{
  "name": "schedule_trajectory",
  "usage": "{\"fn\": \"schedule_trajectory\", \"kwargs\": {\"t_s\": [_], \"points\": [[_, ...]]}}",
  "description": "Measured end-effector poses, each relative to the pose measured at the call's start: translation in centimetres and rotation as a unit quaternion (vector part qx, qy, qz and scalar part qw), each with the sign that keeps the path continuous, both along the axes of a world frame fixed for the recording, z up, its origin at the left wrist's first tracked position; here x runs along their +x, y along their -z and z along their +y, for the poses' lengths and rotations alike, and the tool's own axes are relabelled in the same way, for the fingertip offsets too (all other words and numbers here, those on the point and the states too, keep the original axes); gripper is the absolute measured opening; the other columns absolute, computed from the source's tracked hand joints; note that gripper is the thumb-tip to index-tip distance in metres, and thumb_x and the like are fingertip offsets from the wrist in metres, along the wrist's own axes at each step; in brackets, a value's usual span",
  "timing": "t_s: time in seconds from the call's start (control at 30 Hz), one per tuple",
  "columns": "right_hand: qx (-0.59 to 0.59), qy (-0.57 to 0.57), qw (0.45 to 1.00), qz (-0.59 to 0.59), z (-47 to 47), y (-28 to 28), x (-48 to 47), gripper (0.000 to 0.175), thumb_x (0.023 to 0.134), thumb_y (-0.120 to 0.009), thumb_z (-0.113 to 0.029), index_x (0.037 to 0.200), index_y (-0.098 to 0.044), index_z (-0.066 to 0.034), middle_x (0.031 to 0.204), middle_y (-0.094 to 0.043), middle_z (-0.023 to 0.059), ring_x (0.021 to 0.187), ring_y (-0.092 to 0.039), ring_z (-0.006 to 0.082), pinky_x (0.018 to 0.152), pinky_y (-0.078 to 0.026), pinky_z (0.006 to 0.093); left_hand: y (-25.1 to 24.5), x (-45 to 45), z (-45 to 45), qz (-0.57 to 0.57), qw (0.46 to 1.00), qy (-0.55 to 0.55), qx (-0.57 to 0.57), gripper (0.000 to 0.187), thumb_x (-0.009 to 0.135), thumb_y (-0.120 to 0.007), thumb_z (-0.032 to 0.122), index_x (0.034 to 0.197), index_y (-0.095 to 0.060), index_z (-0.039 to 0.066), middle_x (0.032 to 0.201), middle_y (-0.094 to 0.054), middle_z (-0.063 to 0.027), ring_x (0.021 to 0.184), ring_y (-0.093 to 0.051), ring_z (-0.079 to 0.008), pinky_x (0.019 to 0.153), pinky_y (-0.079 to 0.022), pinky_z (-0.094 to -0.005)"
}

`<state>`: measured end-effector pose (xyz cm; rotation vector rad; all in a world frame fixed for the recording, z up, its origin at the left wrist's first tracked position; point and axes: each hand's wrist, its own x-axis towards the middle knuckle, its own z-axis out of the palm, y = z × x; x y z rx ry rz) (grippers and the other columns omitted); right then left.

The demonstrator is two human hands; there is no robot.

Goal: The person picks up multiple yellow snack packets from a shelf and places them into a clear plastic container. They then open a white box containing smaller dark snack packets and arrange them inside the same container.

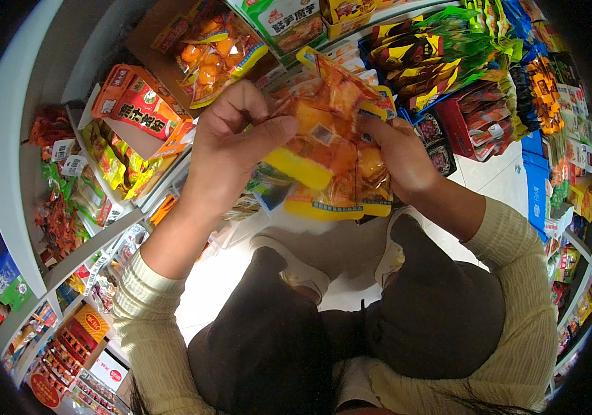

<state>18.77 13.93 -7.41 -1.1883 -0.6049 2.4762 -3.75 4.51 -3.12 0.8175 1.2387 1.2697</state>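
Note:
Several clear snack packets (337,150) with yellow edges and orange-brown food inside are bunched between my two hands, above my lap. My left hand (233,135) pinches the packets' left side between thumb and bent fingers. On the other side, my right hand (405,155) grips them, its thumb on top and most fingers hidden behind. The packets overlap, so I cannot tell exactly which hand holds which one. Beyond my left hand, a similar packet (215,59) lies in an open cardboard box (145,28) on the shelf.
At left, an orange display box (140,106) holds yellow-green packets. Green and yellow snack bags (425,57) fill a blue tray at upper right, with a dark red box (475,124) of packets below it. A grey shelf edge (93,249) runs along the left. My shoes (296,275) rest on pale floor tiles.

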Motion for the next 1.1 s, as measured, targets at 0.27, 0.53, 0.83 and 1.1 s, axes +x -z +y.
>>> {"fn": "schedule_trajectory", "kwargs": {"t_s": [0.27,0.53,0.83,1.1], "points": [[0.110,-0.059,0.992,-0.015,-1.1,0.1,-0.1,0.022,0.098,-0.061,-0.012,0.113,-0.070,0.0023,0.101,-0.074,0.0087,0.087,-0.071,0.0167,0.078,-0.057,0.0316,-0.8,3.6,-1.0,0.150,0.987,0.050,-0.004,0.048,0.086,-0.068,-0.009,0.129,-0.052,0.006,0.122,-0.057,-0.0074,0.109,-0.062,-0.0151,0.089,-0.053,-0.0273],[0.284,-0.110,0.952,0.027,-1.0,0.7,0.2,0.031,0.098,-0.058,-0.005,0.128,-0.063,0.0013,0.115,-0.071,0.0085,0.098,-0.067,0.0145,0.086,-0.055,0.0319,0.2,2.7,-1.5,0.114,0.992,0.028,-0.043,0.032,0.086,-0.076,-0.003,0.112,-0.060,0.005,0.106,-0.060,-0.0021,0.094,-0.061,-0.0067,0.080,-0.050,-0.0221],[0.238,-0.122,0.963,0.029,-0.6,0.1,0.4,0.033,0.098,-0.059,-0.003,0.131,-0.060,0.0012,0.117,-0.070,0.0065,0.097,-0.066,0.0134,0.087,-0.054,0.0305,-2.2,2.7,-1.5,0.129,0.985,0.115,0.021,0.046,0.082,-0.063,-0.016,0.123,-0.062,0.004,0.114,-0.057,-0.0013,0.095,-0.057,-0.0072,0.082,-0.049,-0.0236],[0.129,-0.099,0.986,-0.022,0.0,0.4,0.2,0.026,0.100,-0.064,-0.012,0.123,-0.067,0.0015,0.109,-0.074,0.0062,0.092,-0.069,0.0129,0.083,-0.055,0.0289,-1.8,-1.8,-0.1,0.079,0.994,0.072,-0.004,0.066,0.091,-0.068,0.020,0.152,-0.045,0.004,0.135,-0.059,-0.0096,0.120,-0.060,-0.0198,0.105,-0.051,-0.0383]]}}
